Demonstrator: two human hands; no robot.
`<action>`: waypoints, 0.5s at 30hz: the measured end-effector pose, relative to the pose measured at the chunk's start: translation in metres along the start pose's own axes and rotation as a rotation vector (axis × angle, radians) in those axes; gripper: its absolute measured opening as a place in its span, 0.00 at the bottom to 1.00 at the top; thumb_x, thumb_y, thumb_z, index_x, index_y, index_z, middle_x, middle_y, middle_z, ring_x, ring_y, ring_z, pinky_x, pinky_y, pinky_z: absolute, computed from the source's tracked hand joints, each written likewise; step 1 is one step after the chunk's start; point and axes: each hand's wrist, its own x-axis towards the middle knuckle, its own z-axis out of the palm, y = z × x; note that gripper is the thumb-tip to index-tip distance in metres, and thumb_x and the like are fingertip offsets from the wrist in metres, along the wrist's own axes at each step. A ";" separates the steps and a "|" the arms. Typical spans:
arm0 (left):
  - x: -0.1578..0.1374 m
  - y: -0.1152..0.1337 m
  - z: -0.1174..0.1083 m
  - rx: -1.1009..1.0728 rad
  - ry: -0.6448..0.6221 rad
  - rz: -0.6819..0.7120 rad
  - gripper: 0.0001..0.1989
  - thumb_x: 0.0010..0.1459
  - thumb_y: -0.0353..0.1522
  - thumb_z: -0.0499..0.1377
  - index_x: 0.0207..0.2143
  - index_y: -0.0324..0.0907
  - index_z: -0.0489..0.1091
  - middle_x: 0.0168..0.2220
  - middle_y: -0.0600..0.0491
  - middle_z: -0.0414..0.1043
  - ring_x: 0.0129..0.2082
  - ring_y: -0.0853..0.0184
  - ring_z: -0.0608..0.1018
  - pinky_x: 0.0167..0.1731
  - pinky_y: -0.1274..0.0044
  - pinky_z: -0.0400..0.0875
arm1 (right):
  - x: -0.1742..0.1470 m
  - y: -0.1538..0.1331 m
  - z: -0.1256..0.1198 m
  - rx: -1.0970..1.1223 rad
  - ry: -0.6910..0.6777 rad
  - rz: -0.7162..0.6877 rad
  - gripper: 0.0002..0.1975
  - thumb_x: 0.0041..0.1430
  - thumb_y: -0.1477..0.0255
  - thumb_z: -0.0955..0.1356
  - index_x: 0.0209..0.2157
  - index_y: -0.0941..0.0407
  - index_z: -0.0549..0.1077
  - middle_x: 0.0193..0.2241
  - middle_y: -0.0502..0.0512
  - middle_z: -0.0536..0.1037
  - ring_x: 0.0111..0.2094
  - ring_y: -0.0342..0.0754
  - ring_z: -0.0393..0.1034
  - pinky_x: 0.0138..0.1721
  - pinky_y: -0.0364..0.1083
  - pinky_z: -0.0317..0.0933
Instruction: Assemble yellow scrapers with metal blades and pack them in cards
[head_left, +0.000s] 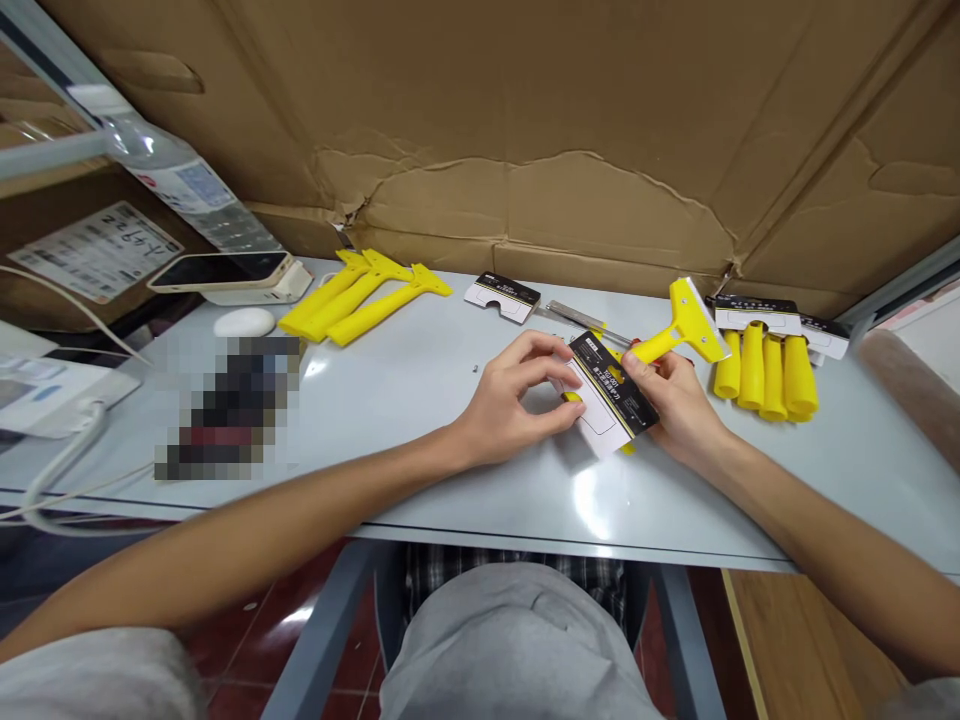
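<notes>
I have a yellow plastic scraper [694,318] in view, its smooth tapered handle widening into a flat T-shaped head with a bright metal blade along the outer edge and two small silver fasteners. It sits at the upper right of my landmark, a rectangular black-and-white printed card [611,395] with a hang hole near its middle, tilted above the pale grey glossy tabletop [420,410].

My right hand [682,405] grasps the scraper's handle at the card's right edge, thumb on top, blade end pointing away. My left hand [514,395] has curved fingers and thumb at the card's left edge; I cannot tell whether they pinch it. Some yellow plastic shows beneath the card, mostly covered.

On the card's black band I read a code ending in 001, above a line of Chinese characters; the smaller print is beyond me.

Left of the card and farther back lies a second black-and-white card [502,298], notched, and beyond it three yellow plastic scrapers [375,311] lie side by side. Right of the card are four yellow tapered handles [772,378] under similar cards. Far left of it, a brown carton bears a white shipping label [97,250] with handwritten marks.
</notes>
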 end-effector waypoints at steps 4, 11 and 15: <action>0.000 0.001 -0.002 0.066 -0.053 0.024 0.10 0.55 0.29 0.73 0.39 0.50 0.83 0.56 0.46 0.75 0.59 0.51 0.76 0.67 0.54 0.69 | -0.004 0.000 0.003 0.038 -0.060 0.004 0.36 0.46 0.51 0.84 0.44 0.54 0.67 0.34 0.50 0.76 0.29 0.39 0.69 0.30 0.42 0.68; -0.005 0.003 0.006 0.054 -0.044 0.034 0.20 0.54 0.25 0.71 0.49 0.50 0.80 0.67 0.45 0.67 0.70 0.49 0.69 0.70 0.54 0.67 | -0.003 0.004 0.002 0.110 -0.171 0.009 0.34 0.44 0.60 0.85 0.42 0.55 0.65 0.38 0.47 0.74 0.36 0.39 0.73 0.37 0.42 0.73; -0.006 0.002 0.010 -0.117 0.020 -0.231 0.36 0.54 0.28 0.73 0.63 0.52 0.69 0.69 0.44 0.65 0.63 0.51 0.76 0.55 0.62 0.80 | -0.004 0.005 0.004 0.087 -0.213 -0.013 0.32 0.46 0.60 0.85 0.41 0.56 0.66 0.37 0.48 0.74 0.34 0.38 0.71 0.36 0.41 0.71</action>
